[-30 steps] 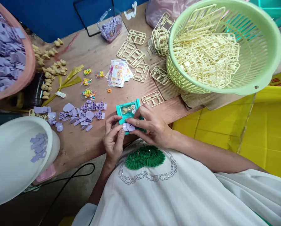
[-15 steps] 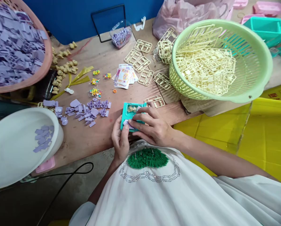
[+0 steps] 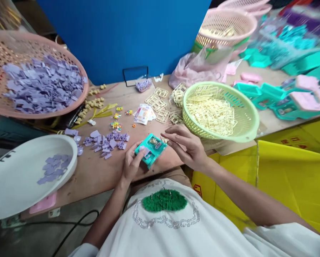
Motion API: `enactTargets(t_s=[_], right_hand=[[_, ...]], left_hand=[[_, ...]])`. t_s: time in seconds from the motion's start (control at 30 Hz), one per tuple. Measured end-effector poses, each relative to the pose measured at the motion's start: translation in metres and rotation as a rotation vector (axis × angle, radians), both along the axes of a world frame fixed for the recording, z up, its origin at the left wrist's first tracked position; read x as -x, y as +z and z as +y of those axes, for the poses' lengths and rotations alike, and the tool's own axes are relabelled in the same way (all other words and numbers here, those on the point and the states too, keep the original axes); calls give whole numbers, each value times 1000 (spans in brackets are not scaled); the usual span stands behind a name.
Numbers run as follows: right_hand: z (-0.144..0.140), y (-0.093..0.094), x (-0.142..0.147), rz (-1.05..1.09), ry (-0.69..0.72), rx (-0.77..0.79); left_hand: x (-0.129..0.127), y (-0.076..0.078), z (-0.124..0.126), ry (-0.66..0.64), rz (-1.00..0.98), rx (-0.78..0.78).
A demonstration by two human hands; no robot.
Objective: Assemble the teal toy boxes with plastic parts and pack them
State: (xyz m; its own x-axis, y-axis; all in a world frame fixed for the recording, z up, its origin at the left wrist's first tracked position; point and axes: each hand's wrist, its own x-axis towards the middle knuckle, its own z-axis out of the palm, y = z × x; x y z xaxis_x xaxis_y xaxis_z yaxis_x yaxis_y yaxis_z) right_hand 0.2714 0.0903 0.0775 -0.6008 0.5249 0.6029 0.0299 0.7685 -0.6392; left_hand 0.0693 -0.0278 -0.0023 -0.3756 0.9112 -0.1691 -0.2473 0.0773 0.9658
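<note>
A small teal plastic toy case [image 3: 155,154] is gripped at its left side by my left hand [image 3: 131,160], with the thumb pressed over its front face. Inside its compartments are a round gold-coloured piece, a purple piece and a pale purple part near my thumb. To the right of the case is my right hand [image 3: 189,147], its fingers stretched out and apart, with nothing visible in them. Purple plastic parts [image 3: 106,142] lie loose on the table left of the case. Beyond it is a small stack of printed cards [image 3: 143,114].
A green basket [image 3: 252,123] of cream part frames stands right. At left are a pink basket [image 3: 83,96] with purple pieces and a white bowl [image 3: 12,171]. Several teal cases [image 3: 283,109] sit far right. A blue panel [image 3: 117,32] rises behind the table [image 3: 93,180].
My right hand has come off the teal case and moved right. The case is now tilted in my left hand. The camera view has lifted, showing more of the table's far side.
</note>
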Motion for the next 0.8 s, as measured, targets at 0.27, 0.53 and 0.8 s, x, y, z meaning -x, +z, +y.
enactTargets(t_s=[0.27, 0.53, 0.8], right_hand=[[15, -18, 41, -453, 12, 433], [21, -9, 57, -799, -71, 1186], [18, -18, 62, -757, -50, 1081]], left_hand=[[12, -2, 6, -92, 100, -83], [-44, -17, -13, 311, 50, -28], [-44, -17, -7, 321, 9, -79]])
